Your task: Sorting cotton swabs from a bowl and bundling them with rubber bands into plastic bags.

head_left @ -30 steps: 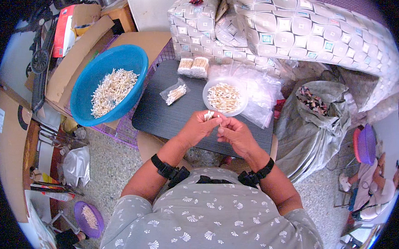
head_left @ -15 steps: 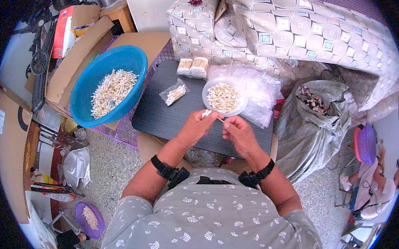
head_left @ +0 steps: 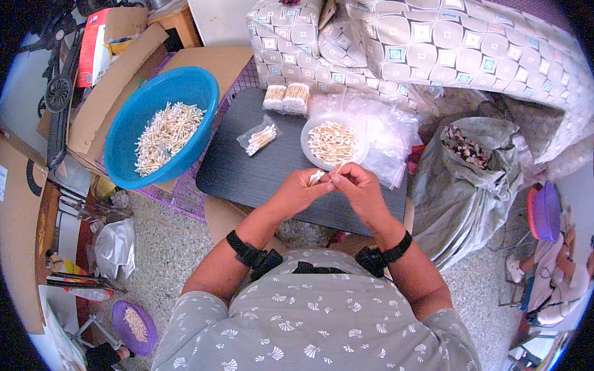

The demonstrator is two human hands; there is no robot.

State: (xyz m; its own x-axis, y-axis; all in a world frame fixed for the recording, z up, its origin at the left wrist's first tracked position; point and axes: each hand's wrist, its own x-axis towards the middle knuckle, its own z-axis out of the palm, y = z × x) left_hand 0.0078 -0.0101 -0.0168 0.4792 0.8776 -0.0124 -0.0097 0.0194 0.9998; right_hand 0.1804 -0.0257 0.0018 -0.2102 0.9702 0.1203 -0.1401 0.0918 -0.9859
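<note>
Several cotton swabs (head_left: 316, 178) are gripped in my left hand (head_left: 297, 193), their white tips showing above the fingers. My right hand (head_left: 358, 188) is closed beside it, pinching a single cotton swab (head_left: 338, 169); the fingertips of both hands meet. Just beyond them stands a round white bowl (head_left: 305, 149) full of cotton swabs (head_left: 333, 142). A small clear bag of swabs (head_left: 261, 140) lies on the dark table (head_left: 237, 181) to the left. Two packed bundles of swabs (head_left: 286, 98) stand at the table's far edge.
A big blue basin (head_left: 120, 157) of loose swabs rests at the left. Clear plastic bags (head_left: 391, 138) are piled right of the bowl. A grey sack (head_left: 444, 212) stands on the right, a patterned sofa (head_left: 450, 39) behind. Another person (head_left: 559, 277) sits at far right.
My right hand has moved up and inward until its fingertips meet the left's. The left hand has shifted slightly right, and its bundle of swabs shows more.
</note>
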